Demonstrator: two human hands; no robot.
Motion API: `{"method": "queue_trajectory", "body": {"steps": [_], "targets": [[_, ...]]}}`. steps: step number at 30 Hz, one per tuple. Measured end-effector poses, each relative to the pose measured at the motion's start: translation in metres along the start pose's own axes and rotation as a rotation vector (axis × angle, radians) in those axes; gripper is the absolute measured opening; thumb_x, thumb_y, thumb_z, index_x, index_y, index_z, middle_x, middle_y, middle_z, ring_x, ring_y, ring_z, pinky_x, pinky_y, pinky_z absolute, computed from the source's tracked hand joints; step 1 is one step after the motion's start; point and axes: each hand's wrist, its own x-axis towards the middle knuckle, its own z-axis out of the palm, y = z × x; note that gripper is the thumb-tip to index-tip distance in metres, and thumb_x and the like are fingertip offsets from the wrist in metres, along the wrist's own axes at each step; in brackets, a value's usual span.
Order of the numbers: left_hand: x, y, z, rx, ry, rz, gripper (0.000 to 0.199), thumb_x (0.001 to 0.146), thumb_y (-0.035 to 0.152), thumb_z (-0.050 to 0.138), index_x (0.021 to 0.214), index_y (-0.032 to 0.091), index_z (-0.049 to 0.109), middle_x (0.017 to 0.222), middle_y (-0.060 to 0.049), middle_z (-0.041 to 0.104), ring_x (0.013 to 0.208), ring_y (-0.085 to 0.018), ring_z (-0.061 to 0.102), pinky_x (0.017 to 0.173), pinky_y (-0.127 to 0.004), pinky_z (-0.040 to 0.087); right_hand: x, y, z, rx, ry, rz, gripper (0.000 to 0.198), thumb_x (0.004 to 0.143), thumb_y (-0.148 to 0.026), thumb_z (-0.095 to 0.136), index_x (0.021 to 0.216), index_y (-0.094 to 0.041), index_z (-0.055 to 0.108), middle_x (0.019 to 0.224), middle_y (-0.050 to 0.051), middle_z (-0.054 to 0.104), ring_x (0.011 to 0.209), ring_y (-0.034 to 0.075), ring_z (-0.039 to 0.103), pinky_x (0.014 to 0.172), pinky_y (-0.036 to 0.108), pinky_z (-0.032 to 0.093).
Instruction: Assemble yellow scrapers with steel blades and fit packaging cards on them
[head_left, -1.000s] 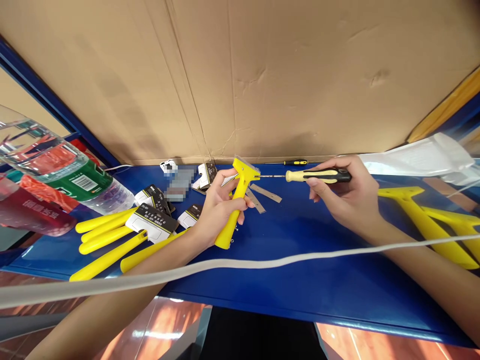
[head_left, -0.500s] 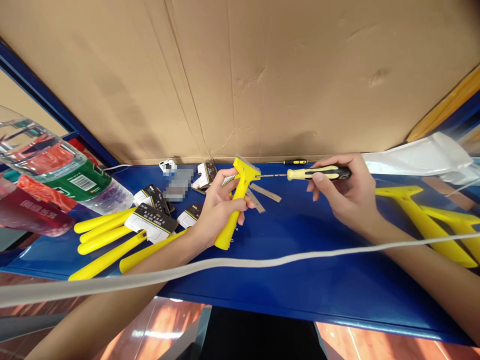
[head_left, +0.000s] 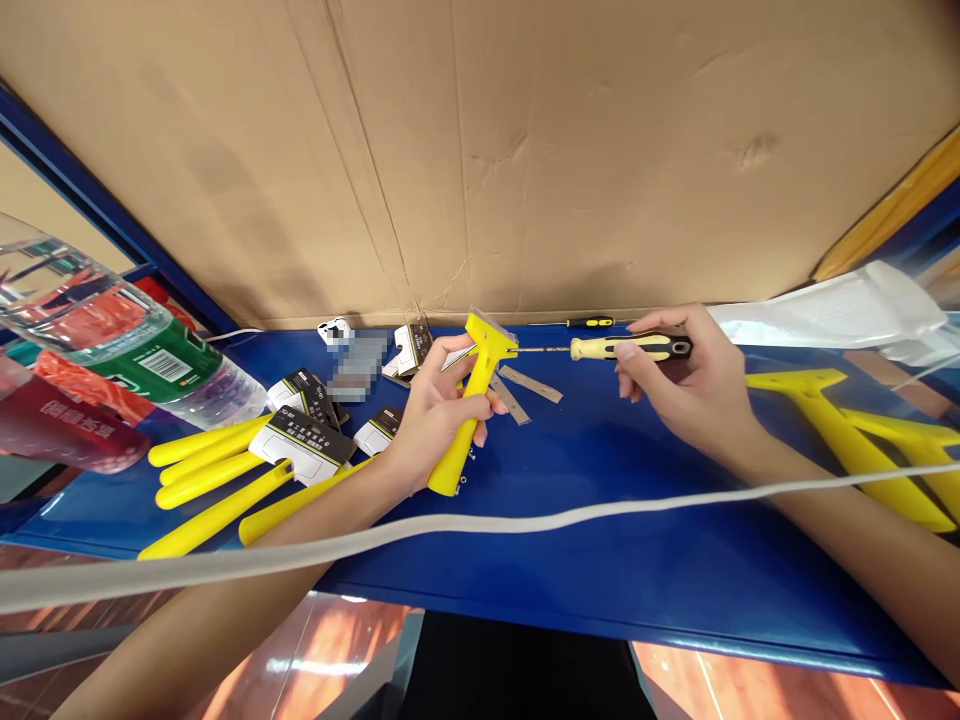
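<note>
My left hand (head_left: 442,415) is closed around the handle of a yellow scraper (head_left: 459,452), whose wide head points up and away from me. A clear cover sits along the scraper's head. In my right hand (head_left: 679,370) is a screwdriver (head_left: 630,347) with a cream and black handle, gripped by fingers and thumb. Its thin shaft runs level to the left, and the tip meets the side of the scraper's head. Behind the scraper lie two flat blades (head_left: 531,384) on the blue surface. Small screws or nuts (head_left: 463,480) lie beside the handle's lower end.
Several yellow scrapers with black-and-white cards (head_left: 304,445) lie at left, near a large water bottle (head_left: 172,350). Loose yellow scrapers (head_left: 840,430) lie at right. A second screwdriver (head_left: 589,322) rests by the cardboard wall (head_left: 600,160). A pale cord (head_left: 525,522) crosses in front.
My right hand and the screwdriver have shifted slightly left, and the fingers sit a little differently on the handle. The scraper in my left hand has barely moved.
</note>
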Motion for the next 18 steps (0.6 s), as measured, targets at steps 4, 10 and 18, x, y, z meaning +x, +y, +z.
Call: {"method": "queue_trajectory", "body": {"steps": [4, 10, 18], "targets": [[0.000, 0.002, 0.000, 0.016, 0.010, -0.006, 0.074, 0.067, 0.006, 0.083, 0.131, 0.029, 0.053, 0.123, -0.002, 0.073, 0.073, -0.012, 0.075, 0.044, -0.018, 0.051, -0.001, -0.001, -0.001, -0.006, -0.051, -0.009, 0.040, 0.096, -0.052, 0.097, 0.115, -0.030, 0.069, 0.078, -0.003, 0.074, 0.059, 0.019, 0.072, 0.055, 0.034, 0.061], [0.002, -0.003, -0.003, 0.013, 0.005, 0.008, 0.074, 0.065, 0.005, 0.081, 0.130, 0.029, 0.054, 0.130, -0.004, 0.072, 0.076, -0.014, 0.077, 0.042, -0.018, 0.049, -0.002, -0.006, -0.002, -0.112, -0.071, -0.033, 0.034, 0.102, -0.063, 0.086, 0.101, -0.031, 0.073, 0.069, -0.004, 0.071, 0.048, 0.019, 0.066, 0.048, 0.035, 0.053], [0.004, -0.003, -0.003, 0.019, 0.021, -0.028, 0.075, 0.064, 0.005, 0.082, 0.130, 0.028, 0.054, 0.126, -0.003, 0.073, 0.074, -0.013, 0.074, 0.045, -0.019, 0.050, 0.001, -0.007, 0.001, -0.030, -0.080, 0.094, 0.041, 0.100, -0.065, 0.088, 0.106, -0.029, 0.068, 0.073, -0.002, 0.072, 0.049, 0.017, 0.066, 0.048, 0.032, 0.057]]}}
